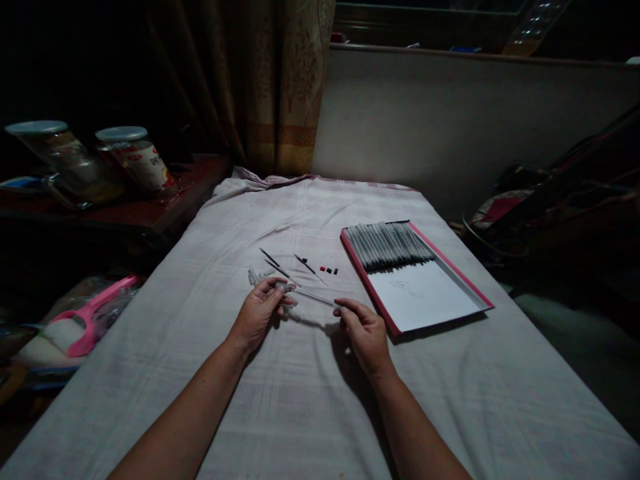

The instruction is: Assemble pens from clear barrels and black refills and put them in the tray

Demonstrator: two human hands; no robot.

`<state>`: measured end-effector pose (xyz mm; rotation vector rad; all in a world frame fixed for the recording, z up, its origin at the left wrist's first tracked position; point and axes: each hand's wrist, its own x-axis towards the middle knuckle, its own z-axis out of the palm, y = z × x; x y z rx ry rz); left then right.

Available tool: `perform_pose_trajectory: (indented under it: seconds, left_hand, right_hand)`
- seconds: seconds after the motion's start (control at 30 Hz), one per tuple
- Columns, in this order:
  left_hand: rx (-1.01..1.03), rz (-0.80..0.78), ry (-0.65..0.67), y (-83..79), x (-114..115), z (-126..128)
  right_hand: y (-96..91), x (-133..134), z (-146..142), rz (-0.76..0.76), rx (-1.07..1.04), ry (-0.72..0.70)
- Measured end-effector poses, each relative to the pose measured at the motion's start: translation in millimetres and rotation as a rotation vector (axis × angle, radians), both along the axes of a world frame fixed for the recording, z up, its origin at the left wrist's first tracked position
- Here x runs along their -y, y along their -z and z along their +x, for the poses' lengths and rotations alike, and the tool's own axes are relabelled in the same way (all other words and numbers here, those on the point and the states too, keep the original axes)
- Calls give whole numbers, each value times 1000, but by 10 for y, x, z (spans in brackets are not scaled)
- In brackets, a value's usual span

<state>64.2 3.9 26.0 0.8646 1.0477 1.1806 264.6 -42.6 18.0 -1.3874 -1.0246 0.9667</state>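
Observation:
My left hand (260, 310) is closed in a pinch on one end of a clear pen barrel (313, 295) just above the cloth. My right hand (364, 330) pinches the other end of the same barrel, fingers curled. Beyond the hands lie thin dark pen refills (276, 263), another refill (310, 268) and small red and black caps (329, 270). More clear barrels (254, 275) lie by my left fingers.
A pink-edged tray (467, 288) to the right holds a row of several finished pens (387, 245) above a white sheet (423, 293). Two lidded jars (135, 157) stand on a dark shelf at left. A pink tool (93, 313) lies lower left. A curtain (295, 87) hangs behind.

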Motion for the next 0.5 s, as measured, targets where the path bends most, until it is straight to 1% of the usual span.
perform_pose_trajectory:
  seconds: [0.07,0.13,0.23,0.3,0.5]
  left_hand:
    - [-18,0,0,-1,17,25]
    - [-47,-16,10,1,43,53]
    - [-117,-58,49,16,90,85]
    - [-160,-79,67,33,117,93]
    - [-208,-97,81,59,140,82]
  right_hand:
    - [31,1,-11,-5,22,-28]
    - [72,-1,-8,3,61,-88]
    - [129,-5,18,42,173,-203]
    - [153,-7,36,69,255,-254]
    - [171,-15,50,155,372,-272]
